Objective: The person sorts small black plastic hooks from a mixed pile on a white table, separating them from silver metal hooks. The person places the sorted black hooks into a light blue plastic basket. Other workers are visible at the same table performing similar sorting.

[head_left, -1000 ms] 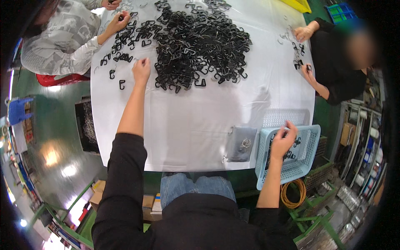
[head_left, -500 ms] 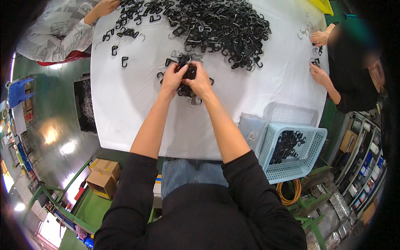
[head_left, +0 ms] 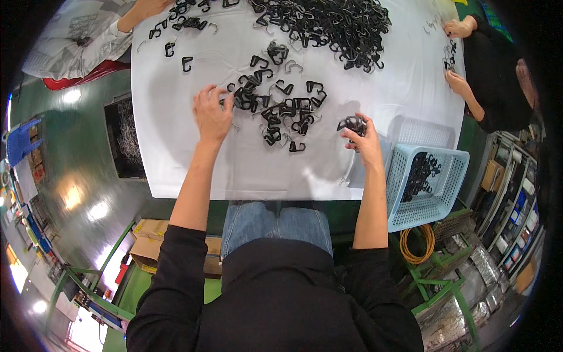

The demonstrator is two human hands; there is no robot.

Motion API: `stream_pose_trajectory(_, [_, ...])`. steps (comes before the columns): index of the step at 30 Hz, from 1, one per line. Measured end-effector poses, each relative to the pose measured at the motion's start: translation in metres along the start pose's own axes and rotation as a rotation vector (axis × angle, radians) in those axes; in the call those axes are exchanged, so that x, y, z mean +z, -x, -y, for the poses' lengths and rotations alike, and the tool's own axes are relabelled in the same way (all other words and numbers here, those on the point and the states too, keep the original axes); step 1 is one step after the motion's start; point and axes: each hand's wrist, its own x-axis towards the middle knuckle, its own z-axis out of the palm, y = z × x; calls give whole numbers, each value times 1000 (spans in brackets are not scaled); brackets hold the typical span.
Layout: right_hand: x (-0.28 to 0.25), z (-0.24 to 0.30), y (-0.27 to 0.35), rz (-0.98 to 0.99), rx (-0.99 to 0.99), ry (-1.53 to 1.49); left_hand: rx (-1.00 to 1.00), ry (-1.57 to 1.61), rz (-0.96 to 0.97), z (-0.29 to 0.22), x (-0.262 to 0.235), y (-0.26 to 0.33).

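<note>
A loose group of small black bent hooks (head_left: 285, 108) lies spread over the white-covered table in front of me. At its left edge is my left hand (head_left: 212, 116), fingers apart and nothing visible in it; the thumb is close to the nearest hooks. On the other side, apart from the group, my right hand (head_left: 365, 144) grips a small bunch of black hooks (head_left: 350, 125) between thumb and fingers. Beyond, a large heap of the same hooks (head_left: 334, 29) covers the far part of the table.
A light blue basket (head_left: 394, 199) holding black hooks stands at the table's right corner, by a clear bag (head_left: 353, 170). Co-workers' hands, one person's (head_left: 458, 84) at right and another's (head_left: 146, 10) at far left, are at the table (head_left: 176, 158). An orange coil (head_left: 417, 258) hangs below.
My hands, together over the small pile before, are now wide apart. The hooks there lie more spread out. My right hand has moved right with a bunch of hooks, my left hand left.
</note>
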Motion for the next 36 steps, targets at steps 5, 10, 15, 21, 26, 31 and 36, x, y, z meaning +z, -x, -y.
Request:
stream_pose_trajectory(5, [-6, -20, 1, -57, 36, -157, 234, 352, 222, -61, 39, -9])
stream_pose_trajectory(10, [-9, -32, -8, -299, -20, 49, 220, 205, 332, -123, 78, -21])
stream_pose_trajectory(15, [23, -22, -33, -511, -347, 781, 267, 146, 485, -139, 100, -22])
stream_pose_trajectory(21, [27, 1, -61, -346, -483, 785, 184, 162, 519, -147, 100, -12])
stream_pose_trajectory(26, [-18, 2, -58, -231, -230, 277, 71, 155, 604, -155, 99, -6])
stream_pose_trajectory(31, [-48, -5, -45, -152, -43, 167, 87, 317, 644, -147, 95, -16])
stream_pose_trajectory(36, [-70, -1, -23, 102, 19, -622, -593, 1361, 855, -128, 73, -14])
